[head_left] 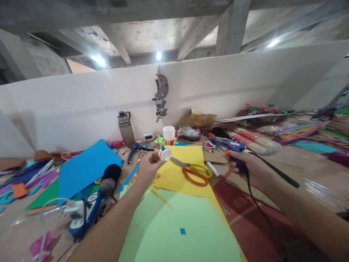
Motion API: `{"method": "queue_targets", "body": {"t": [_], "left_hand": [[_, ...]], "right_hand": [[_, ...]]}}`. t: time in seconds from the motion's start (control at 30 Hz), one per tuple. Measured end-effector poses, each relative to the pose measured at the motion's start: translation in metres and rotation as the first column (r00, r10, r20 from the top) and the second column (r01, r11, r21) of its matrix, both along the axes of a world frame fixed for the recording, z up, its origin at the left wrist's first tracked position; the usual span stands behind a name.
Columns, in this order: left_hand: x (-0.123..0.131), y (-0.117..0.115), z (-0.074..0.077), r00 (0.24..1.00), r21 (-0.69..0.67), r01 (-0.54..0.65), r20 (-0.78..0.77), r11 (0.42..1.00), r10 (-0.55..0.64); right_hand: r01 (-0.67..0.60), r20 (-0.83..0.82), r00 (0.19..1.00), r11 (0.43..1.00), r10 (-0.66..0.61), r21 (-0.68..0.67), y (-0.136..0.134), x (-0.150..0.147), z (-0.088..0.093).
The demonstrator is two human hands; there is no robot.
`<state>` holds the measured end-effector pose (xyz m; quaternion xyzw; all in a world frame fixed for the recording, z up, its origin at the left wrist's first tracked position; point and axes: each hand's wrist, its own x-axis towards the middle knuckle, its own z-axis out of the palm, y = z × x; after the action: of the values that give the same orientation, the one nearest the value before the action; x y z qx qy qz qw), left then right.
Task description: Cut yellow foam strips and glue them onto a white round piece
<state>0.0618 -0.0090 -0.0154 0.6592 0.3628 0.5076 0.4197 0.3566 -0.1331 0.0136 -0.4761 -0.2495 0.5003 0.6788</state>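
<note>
head view looks down over a cluttered tabletop (294, 160) toward a white partition (218, 87). the left hand (147, 167) is raised over the near edge of a yellow sheet (174, 176), its fingertips pinched around a small white cap (165, 153) with a red rim, held up off the paper and tilted. the right hand (247, 169) is closed around the grip of a blue glue gun (230, 146), whose nozzle points left toward the cap, the two well apart. a black cord (253, 196) drops from the gun's grip and trails toward the person. scissors (193, 171) with orange and yellow handles lie on the yellow sheet, between the two hands. a light green sheet (177, 225) lies nearest the person, overlapping the yellow one. a blue sheet (84, 167) lies to the left, with a black yarn ball (112, 171) just beside it. against the partition stand a grey bottle (126, 128) and a paper cup (169, 134); a dark moon ornament (160, 87) hangs above them.
</note>
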Motion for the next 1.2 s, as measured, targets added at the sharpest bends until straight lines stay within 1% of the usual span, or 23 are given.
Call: {"method": "queue_targets", "body": {"t": [0.07,0.1,0.13,0.23,0.3,0.47,0.57,0.63,0.77,0.87,0.93,1.07,1.2], "left_hand": [[0.002,-0.002,0.002,0.995,-0.060,0.070,0.077,0.996,-0.065],[0.002,-0.004,0.003,0.988,-0.090,0.107,0.120,0.990,-0.096],[0.003,-0.005,0.004,0.979,-0.117,0.146,0.161,0.982,-0.127],[0.004,-0.008,0.004,0.952,-0.178,0.232,0.244,0.956,-0.186],[0.003,-0.007,0.001,0.943,-0.187,0.261,0.258,0.947,-0.209],[0.001,-0.002,-0.008,0.919,-0.158,0.328,0.280,0.931,-0.276],[0.002,-0.002,-0.009,0.914,-0.161,0.333,0.297,0.929,-0.276],[0.002,-0.004,-0.008,0.912,-0.171,0.340,0.299,0.925,-0.280],[0.002,-0.008,-0.004,0.908,-0.184,0.368,0.283,0.911,-0.309],[0.002,-0.010,-0.003,0.916,-0.185,0.358,0.258,0.915,-0.306],[0.002,-0.010,-0.003,0.919,-0.182,0.352,0.255,0.918,-0.302],[0.003,-0.010,-0.003,0.914,-0.173,0.354,0.271,0.919,-0.301],[0.003,-0.009,-0.003,0.911,-0.148,0.355,0.277,0.923,-0.306]], "right_hand": [[0.004,0.073,0.997,0.999,-0.001,-0.036,-0.007,-0.005,0.002],[-0.003,0.116,0.993,0.999,0.007,-0.034,-0.010,-0.009,0.003],[-0.014,0.157,0.988,1.000,0.016,-0.013,-0.014,-0.014,0.004],[-0.102,0.262,0.962,0.991,0.076,0.087,-0.019,-0.029,0.004],[-0.138,0.332,0.939,0.983,0.091,0.119,-0.020,-0.038,0.005],[-0.138,0.486,0.872,0.980,0.052,0.142,-0.017,-0.054,0.008],[-0.141,0.510,0.859,0.976,0.038,0.164,-0.016,-0.061,0.009],[-0.152,0.531,0.845,0.978,0.055,0.140,-0.017,-0.066,0.012],[-0.144,0.590,0.803,0.988,0.086,0.052,-0.022,-0.075,0.024],[-0.130,0.594,0.801,0.990,0.076,0.049,-0.026,-0.080,0.033],[-0.130,0.592,0.803,0.989,0.068,0.063,-0.026,-0.082,0.035],[-0.124,0.586,0.810,0.986,0.038,0.108,-0.026,-0.084,0.031],[-0.092,0.580,0.815,0.989,0.006,0.118,-0.025,-0.086,0.024]]}}
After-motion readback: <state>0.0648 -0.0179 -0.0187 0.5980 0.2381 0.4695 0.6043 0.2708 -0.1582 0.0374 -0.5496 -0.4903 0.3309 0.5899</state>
